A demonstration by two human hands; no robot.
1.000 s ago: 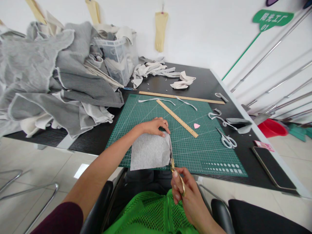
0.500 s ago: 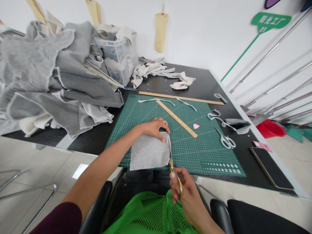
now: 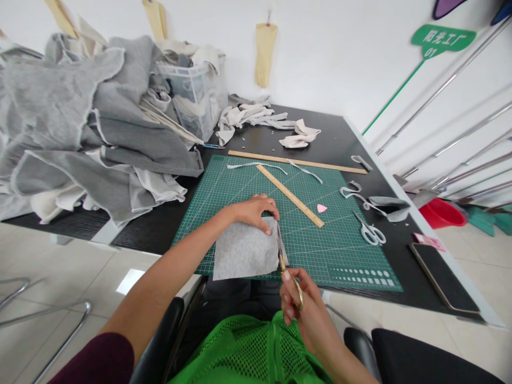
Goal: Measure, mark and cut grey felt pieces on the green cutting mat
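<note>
A grey square of fabric [image 3: 244, 252] lies at the near edge of the green cutting mat [image 3: 344, 250]. My left hand [image 3: 253, 210] presses its far right corner with fingers bent down onto the cloth. My right hand [image 3: 300, 306] is closed round the handles of gold scissors [image 3: 286, 271], whose blades run along the fabric's right edge, where a thin strip is coming away.
Two wooden rulers [image 3: 290, 194] and a pink chalk piece [image 3: 321, 208] lie on the mat. White scissors [image 3: 370, 230], fabric scraps and a phone [image 3: 442, 277] sit to the right. A heap of grey fabric [image 3: 88, 128] and a clear bin [image 3: 194, 96] fill the left.
The right hand with the gold scissors has shifted slightly along the fabric's right edge. The left hand stays pressed on the cloth.
</note>
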